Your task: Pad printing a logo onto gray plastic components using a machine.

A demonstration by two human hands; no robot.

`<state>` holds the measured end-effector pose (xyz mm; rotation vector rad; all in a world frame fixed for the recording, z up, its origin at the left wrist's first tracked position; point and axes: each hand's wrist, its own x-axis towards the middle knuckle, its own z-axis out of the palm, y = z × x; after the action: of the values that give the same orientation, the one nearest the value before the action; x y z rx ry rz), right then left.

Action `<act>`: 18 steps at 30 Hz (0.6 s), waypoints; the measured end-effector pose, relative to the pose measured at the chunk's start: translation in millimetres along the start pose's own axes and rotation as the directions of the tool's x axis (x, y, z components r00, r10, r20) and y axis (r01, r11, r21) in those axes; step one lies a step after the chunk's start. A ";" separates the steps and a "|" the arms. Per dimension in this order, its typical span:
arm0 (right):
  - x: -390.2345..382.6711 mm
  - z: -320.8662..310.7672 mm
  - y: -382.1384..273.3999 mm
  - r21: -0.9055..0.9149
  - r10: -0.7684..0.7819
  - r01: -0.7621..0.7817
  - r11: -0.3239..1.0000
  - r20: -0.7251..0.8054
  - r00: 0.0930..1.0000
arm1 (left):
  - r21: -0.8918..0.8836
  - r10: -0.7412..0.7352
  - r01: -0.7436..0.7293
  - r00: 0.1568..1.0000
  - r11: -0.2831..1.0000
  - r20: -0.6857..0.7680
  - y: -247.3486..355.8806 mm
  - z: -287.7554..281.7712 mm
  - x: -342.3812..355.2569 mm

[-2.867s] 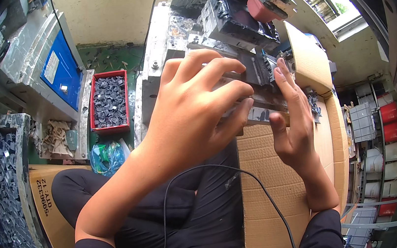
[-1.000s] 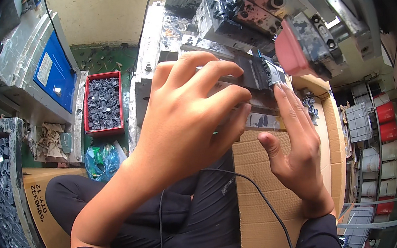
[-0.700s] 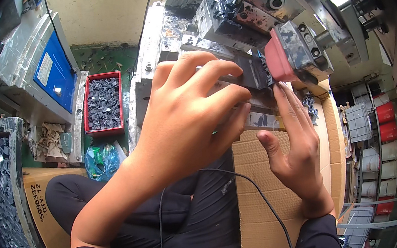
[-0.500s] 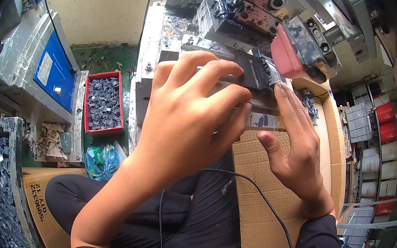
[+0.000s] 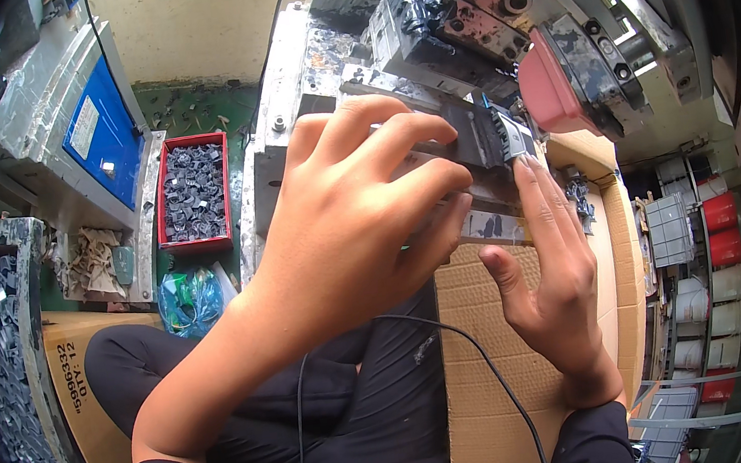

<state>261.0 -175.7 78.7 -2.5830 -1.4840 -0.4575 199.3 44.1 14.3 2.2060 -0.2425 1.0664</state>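
Note:
My left hand hovers over the machine bed, palm down, fingers bent and apart, with nothing visible in them. Its fingertips are beside a dark flat plate; what lies under the palm is hidden. My right hand has its fingers stretched out and its thumb apart. Those fingertips rest at the near end of a small black part with a pale top face, which sits at the plate's right end. Up and to the right of this part is a pink printing pad on a machine head.
A red bin of small dark parts stands on the green floor, with a blue plastic bag near it. At far left lies a large heap of dark parts. Cardboard is under my right arm. A black cable crosses my lap.
The pink pad and its machine head have shifted to the right, away from the pale-topped part, uncovering more of it. Both my hands stay almost in place.

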 end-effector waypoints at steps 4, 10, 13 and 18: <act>-0.9 -0.3 0.2 -0.008 0.001 -0.001 1.000 -0.001 1.000 | 0.004 0.001 -0.001 1.000 1.000 0.001 0.4 0.0 0.3; -0.8 -0.4 -0.7 0.000 -0.007 0.007 1.000 -0.001 1.000 | 0.023 0.006 -0.006 1.000 1.000 -0.011 1.7 -0.2 -1.3; -1.1 -0.8 -2.4 0.005 0.017 -0.017 1.000 -0.006 1.000 | 0.053 0.048 -0.047 0.999 0.997 -0.020 0.9 -0.1 0.6; -2.2 1.9 -1.8 0.000 0.011 -0.011 1.000 -0.044 0.999 | 0.127 0.062 -0.068 0.997 0.990 0.049 5.2 -5.5 14.7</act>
<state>258.8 -176.1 76.2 -2.5626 -1.4543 -0.5095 203.2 45.3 30.3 2.3533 -0.2741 1.0954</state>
